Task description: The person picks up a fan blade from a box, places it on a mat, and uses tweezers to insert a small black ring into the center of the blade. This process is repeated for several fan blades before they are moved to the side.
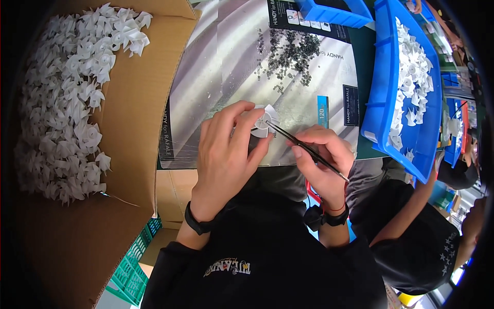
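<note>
Between the fingertips of my left hand (226, 136) is a small white fan blade wheel (266, 122), held just above a printed cardboard sheet. My right hand (327, 157) grips dark tweezers (303, 146) between thumb and fingers. The tips of the tweezers reach the middle of the wheel; whether they hold a small part there is too fine to tell. Beyond my hands, many tiny dark rings (293, 51) lie scattered over the sheet.
At the left stands a big cardboard box (136, 98) heaped with white fan wheels (67, 103). A blue bin (381, 110) with more white wheels (411, 77) is at the right, and another blue bin (337, 18) at the back. A co-worker (411, 232) sits close on my right.
</note>
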`<state>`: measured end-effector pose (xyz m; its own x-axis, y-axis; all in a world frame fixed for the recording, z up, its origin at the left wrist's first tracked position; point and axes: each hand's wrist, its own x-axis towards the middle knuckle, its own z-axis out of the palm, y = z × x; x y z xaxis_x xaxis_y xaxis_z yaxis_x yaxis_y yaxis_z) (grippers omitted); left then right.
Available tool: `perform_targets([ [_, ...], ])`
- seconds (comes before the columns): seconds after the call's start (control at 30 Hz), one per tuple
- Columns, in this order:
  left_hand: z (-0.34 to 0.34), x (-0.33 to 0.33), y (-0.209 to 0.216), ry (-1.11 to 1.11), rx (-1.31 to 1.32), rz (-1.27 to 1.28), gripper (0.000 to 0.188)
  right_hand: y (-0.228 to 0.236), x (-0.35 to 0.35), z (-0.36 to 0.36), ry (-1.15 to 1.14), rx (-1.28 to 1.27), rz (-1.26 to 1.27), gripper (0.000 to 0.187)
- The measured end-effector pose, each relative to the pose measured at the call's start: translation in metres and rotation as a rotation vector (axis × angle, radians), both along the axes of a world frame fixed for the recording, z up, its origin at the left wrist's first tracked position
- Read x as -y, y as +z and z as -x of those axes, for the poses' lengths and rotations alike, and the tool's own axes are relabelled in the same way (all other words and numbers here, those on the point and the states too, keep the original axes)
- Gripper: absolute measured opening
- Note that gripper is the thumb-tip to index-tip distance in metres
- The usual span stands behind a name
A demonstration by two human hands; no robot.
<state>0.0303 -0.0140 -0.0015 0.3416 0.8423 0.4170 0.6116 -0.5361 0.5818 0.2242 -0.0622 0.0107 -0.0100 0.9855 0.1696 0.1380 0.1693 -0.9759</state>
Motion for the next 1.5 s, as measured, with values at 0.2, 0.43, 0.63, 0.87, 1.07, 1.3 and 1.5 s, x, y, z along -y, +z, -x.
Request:
perform_targets([
  [0.2, -0.001, 0.0, 0.0, -0.006, -0.016, -0.017, 0.047, -0.001, -0.001, -0.002, 0.05, 0.085, -0.021, 0.02],
  [0.43, 0.0, -0.001, 0.001, -0.011, -0.014, -0.015, 0.048, -0.001, -0.001, -0.001, 0.046, 0.117, -0.02, 0.02],
  [0.63, 0.0, -0.001, -0.001, -0.015, -0.015, -0.027, 0.048, 0.005, -0.003, 0.002, 0.038, 0.141, 0.037, 0.02],
  [0.87, 0.0, 0.0, -0.002, -0.014, -0.019, -0.019, 0.049, 0.019, -0.004, 0.004, 0.062, 0.229, 0.104, 0.018],
  [1.07, 0.002, 0.0, 0.002, -0.02, -0.027, 0.002, 0.05, 0.011, 0.004, 0.006, -0.023, 0.145, 0.049, 0.017],
  [1.3, 0.001, 0.0, -0.001, -0.042, -0.024, -0.004, 0.056, 0.016, 0.007, 0.011, -0.09, 0.184, 0.113, 0.018],
  [1.5, 0.002, 0.002, 0.004, -0.043, 0.021, -0.007, 0.057, 0.05, 0.026, -0.037, -0.565, 0.158, -0.313, 0.014],
])
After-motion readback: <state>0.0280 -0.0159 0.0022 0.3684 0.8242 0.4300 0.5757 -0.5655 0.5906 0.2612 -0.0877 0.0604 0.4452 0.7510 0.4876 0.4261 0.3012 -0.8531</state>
